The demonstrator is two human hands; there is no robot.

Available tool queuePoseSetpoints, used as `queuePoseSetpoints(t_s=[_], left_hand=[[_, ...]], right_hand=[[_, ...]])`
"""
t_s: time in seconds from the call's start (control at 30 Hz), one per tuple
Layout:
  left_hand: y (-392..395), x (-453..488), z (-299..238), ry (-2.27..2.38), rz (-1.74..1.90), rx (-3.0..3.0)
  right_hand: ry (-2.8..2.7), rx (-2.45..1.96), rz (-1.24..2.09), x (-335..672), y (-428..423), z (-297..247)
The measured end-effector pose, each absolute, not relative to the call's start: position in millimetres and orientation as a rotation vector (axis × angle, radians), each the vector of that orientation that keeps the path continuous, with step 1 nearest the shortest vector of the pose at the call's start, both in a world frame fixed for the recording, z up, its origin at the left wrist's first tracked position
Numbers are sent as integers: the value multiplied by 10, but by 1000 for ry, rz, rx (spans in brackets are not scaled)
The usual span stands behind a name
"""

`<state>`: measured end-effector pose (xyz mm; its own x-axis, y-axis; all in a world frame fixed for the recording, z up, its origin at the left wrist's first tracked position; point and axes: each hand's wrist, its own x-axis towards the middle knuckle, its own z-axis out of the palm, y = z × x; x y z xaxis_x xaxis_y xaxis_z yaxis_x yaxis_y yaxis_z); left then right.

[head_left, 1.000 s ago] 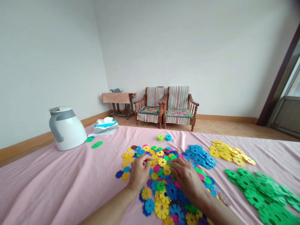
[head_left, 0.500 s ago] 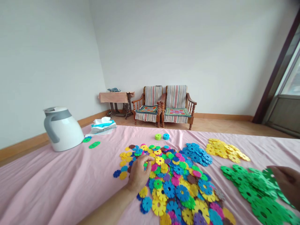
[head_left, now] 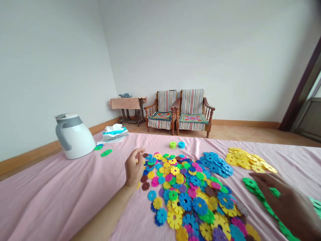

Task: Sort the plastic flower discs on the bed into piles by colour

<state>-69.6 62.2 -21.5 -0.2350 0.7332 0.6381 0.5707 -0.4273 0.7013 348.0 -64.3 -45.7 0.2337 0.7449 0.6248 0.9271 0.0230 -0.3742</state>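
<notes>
My left hand (head_left: 134,167) is at the left edge of a mixed heap of flower-shaped plastic discs (head_left: 185,201) in several colours. Its fingers are loosely bent and apart, and I see nothing in them. Brown discs (head_left: 145,186) lie just to its right. On the right, my right hand (head_left: 286,202) stretches palm down over the pile of green discs (head_left: 253,187), covering much of it. A bit of green shows in the gap between its fingers; the fingertips are dark and slightly blurred.
Beyond the heap lie a blue disc pile (head_left: 217,164) and a yellow disc pile (head_left: 248,159). Two small stacks, lime (head_left: 172,145) and blue (head_left: 181,145), stand further back. At left are a white jug (head_left: 77,140), a tissue box (head_left: 115,134) and green discs (head_left: 106,153) on the pink cloth (head_left: 82,187).
My left hand has moved left and away from me, off the heap to its left edge. My right hand has come in leftward over the green discs. The view has shifted slightly.
</notes>
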Motion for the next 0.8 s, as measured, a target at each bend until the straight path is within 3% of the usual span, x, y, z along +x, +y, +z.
queuePoseSetpoints(t_s=[0.3, 0.8], left_hand=[[834, -952, -341, 1775, 1306, 1975], [448, -473, -330, 1085, 884, 2505]], right_hand=[[-1849, -1597, -118, 3110, -600, -606], [-2154, -1456, 165, 2237, -729, -271]])
